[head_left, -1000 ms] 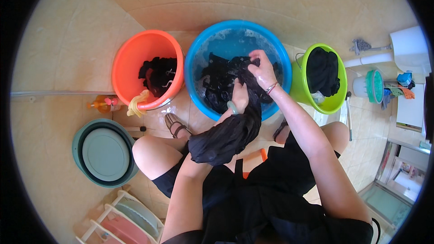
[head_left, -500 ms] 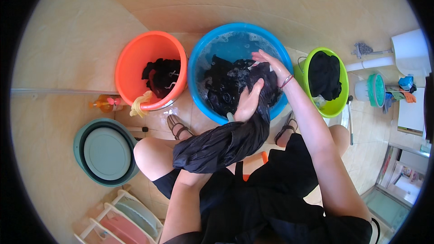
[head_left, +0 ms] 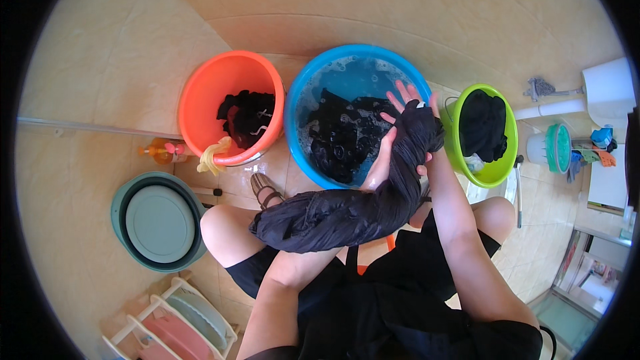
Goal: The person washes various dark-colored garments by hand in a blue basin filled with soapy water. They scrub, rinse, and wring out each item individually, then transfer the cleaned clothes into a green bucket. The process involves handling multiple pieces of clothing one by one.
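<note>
A long, bunched black garment [head_left: 320, 221] is draped over my left forearm and runs up to the right rim of the blue basin [head_left: 298, 153]. My left hand [head_left: 381, 167] is closed around the upper part of the garment, its thumb on the near side and fingertips showing on the other. Behind the garment's top end, my right hand [head_left: 404, 95] has its fingers stretched and spread; cloth lies across its palm, which is partly hidden. More dark wet clothes [head_left: 343, 140] lie in the basin's soapy water.
An orange bucket [head_left: 200, 110] with dark clothes and a yellow cloth [head_left: 213, 155] on its rim stands left of the basin. To the right is a green bucket [head_left: 510, 137] holding black clothes. A grey-green collapsible basin [head_left: 160, 225] and a white rack [head_left: 163, 317] are at the lower left.
The garment's upper end has come up and to the right, from over the basin to its right rim. My left hand has closed round it, and my right fingers have spread.
</note>
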A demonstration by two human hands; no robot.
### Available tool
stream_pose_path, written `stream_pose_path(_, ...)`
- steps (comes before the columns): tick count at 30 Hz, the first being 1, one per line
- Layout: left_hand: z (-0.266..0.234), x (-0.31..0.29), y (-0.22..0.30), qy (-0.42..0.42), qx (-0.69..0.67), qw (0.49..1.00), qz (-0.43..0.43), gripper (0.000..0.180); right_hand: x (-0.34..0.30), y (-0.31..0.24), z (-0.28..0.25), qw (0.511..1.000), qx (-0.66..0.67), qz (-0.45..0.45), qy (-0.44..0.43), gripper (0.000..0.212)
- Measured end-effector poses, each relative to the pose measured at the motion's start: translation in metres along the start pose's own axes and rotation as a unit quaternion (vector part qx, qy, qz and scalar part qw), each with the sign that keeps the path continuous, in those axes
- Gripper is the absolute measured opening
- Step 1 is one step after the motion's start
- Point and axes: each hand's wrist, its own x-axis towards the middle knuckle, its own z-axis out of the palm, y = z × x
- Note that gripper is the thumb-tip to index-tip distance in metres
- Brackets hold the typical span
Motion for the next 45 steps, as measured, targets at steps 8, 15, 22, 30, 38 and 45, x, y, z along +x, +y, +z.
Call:
stream_pose_path(8, -0.015, -0.004, 0.024, 0.099, 0.199, 0.97, 0.097, 0.067, -0.018, -0.015, 0.078, 0.99, -0.126, 0.016, -0.058, 0.065)
stream_pose_path(15, -0.001, -0.003, 0.019, 0.275, 0.431, 0.838, 0.189, 0.067, -0.002, -0.021, 0.096, 0.954, -0.292, 0.04, 0.056, 0.035)
stream_pose_path(22, -0.046, 0.002, 0.031, 0.29, 0.596, 0.704, 0.256, 0.069, 0.013, -0.005, 0.085, 0.894, -0.433, -0.008, 0.113, 0.031)
stream_pose_path(30, -0.08, 0.018, 0.047, 0.37, 0.618, 0.645, 0.254, 0.073, 0.032, 0.029, 0.039, 0.873, -0.447, -0.009, 0.194, 0.03)
stream_pose_path(38, -0.131, 0.03, 0.077, 0.469, 0.375, 0.748, 0.284, 0.078, -0.003, 0.014, 0.087, 0.713, -0.687, -0.136, 0.011, 0.042)
stream_pose_path(45, -0.087, 0.01, 0.075, 0.415, 0.299, 0.815, 0.272, 0.057, -0.067, -0.015, 0.221, 0.66, -0.714, -0.153, -0.178, 0.097)
